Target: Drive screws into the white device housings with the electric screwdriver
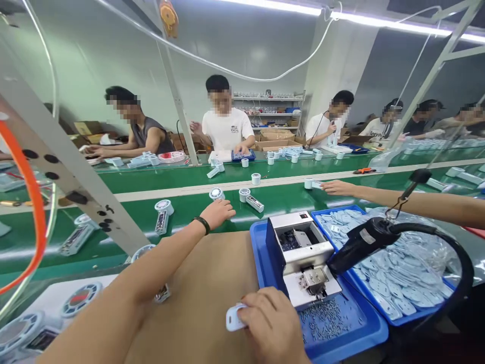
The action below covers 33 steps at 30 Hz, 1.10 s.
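Note:
My left hand reaches over the green conveyor belt, fingers curled down at a light-blue round-headed device; its handle is hidden under the hand, which looks closed on it. Near me, my right hand pinches a small light-blue plastic cover plate with slots, above the brown cardboard. To the right of that hand, a white and black screw feeder stands in a blue tray with loose screws. A black electric screwdriver hangs above the tray's right side.
A blue bin holds many light-blue cover plates. Another person's hand touches a device on the belt from the right. More devices stand at left, beside a slanted metal post. Several people sit across the belt.

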Tool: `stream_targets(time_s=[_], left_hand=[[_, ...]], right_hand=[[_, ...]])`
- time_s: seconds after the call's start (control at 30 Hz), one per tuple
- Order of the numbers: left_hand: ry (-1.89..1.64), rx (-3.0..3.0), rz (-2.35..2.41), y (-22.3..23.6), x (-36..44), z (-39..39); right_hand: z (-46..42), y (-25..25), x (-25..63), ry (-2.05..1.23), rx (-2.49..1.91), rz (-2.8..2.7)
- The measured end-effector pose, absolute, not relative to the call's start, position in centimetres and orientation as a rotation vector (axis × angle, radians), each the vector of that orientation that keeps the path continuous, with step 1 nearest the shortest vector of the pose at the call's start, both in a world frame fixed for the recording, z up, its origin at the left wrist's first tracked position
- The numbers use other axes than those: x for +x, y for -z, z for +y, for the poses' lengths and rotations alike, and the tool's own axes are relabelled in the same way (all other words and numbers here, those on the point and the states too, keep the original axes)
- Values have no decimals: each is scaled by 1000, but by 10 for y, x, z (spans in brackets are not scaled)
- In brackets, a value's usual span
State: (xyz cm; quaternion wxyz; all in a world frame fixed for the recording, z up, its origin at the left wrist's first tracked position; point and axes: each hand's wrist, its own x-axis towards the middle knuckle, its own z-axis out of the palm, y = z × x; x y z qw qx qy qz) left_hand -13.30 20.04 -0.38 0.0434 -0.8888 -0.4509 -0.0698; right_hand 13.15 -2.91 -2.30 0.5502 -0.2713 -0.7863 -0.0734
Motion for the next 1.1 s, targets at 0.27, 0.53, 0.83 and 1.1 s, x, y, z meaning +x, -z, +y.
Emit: stream_targets(time_s=[0.27,0.53,0.83,1.1], left_hand=[[-86,-2459,-1729,15,-197,220],[-272,-2277,-2031,-18,-276,172],[114,-2684,-1875,-43,-220,124],[1162,-3177,-1541,-1,-110,3]], right_hand=[[-28,79,109,292,-884,-2154],[-35,72,122,44,-809,-2089],[-36,17,152,-1148,-893,-1606],[-40,-5,155,-1109,-927,-1352]])
